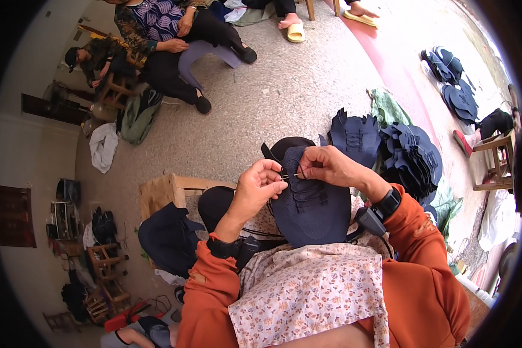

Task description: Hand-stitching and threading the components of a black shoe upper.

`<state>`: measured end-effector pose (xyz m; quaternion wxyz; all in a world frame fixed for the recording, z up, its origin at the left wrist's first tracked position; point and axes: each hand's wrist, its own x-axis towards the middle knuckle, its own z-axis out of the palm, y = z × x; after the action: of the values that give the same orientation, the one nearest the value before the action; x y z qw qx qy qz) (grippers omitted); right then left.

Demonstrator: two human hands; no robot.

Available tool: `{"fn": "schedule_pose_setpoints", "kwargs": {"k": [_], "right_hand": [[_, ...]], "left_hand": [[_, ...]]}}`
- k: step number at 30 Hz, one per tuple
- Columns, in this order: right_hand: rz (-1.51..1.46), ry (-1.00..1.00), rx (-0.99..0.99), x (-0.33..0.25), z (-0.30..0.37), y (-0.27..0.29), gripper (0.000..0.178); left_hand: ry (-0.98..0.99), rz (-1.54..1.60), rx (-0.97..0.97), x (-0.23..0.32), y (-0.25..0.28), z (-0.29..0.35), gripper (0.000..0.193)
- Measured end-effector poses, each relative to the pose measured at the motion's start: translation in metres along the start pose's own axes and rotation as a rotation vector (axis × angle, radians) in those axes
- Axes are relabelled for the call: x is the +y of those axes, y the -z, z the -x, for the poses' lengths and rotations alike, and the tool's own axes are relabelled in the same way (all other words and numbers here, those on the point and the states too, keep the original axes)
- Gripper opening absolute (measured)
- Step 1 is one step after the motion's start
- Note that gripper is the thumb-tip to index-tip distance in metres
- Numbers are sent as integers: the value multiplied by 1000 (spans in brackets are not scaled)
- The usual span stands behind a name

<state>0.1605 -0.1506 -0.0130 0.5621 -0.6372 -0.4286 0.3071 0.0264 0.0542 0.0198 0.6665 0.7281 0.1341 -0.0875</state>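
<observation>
A navy-blue knit shoe upper (316, 211) lies flat across my lap, with dark laces (308, 191) crossing its middle. My left hand (256, 190) is closed in a pinch at the upper's left edge near the top lacing. Opposite it, my right hand (333, 168) pinches a dark shoelace close to the upper's tongue. Between the fingertips shows a thin, pale, shiny piece, too small to make out. The fingertips of both hands nearly meet over the lacing.
Stacked navy uppers (412, 159) lie at my right on green sacking (388, 104). A wooden stool (156, 194) stands at my left beside more dark pieces (169, 238). Across the floor a seated person (162, 23) holds a grey curved piece (200, 55).
</observation>
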Motion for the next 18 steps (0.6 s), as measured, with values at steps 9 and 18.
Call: {"fn": "schedule_pose_setpoints", "kwargs": {"k": [9, 18], "right_hand": [[10, 80, -12, -1, -3, 2, 8], [165, -133, 561, 3, 46, 126, 11]], "left_hand": [[130, 514, 378, -33, -20, -12, 24], [-57, 251, 406, -58, -15, -5, 29]]}}
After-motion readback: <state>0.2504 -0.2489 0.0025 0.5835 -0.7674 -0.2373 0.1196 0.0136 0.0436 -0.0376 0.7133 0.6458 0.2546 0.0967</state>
